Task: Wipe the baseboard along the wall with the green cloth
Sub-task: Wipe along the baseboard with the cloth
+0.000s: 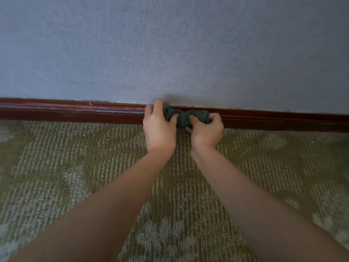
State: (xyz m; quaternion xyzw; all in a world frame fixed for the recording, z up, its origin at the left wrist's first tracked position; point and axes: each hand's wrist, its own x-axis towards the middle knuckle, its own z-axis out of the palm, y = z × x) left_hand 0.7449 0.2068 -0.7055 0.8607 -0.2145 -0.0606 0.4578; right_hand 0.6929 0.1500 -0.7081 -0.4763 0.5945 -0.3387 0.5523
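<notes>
Both hands clutch the bunched green cloth [184, 116]: the left hand [159, 127] at its left end, the right hand [206, 130] at its right. The cloth seems pressed against the dark red baseboard [75, 112], between grey wall [170, 44] and patterned carpet [75, 167].

Single head-worn view — wide-angle, facing forward and down, set close above the carpet [94, 176]. It looks square at the wall [170, 44] and baseboard [75, 112] — both forearms enter from below.
</notes>
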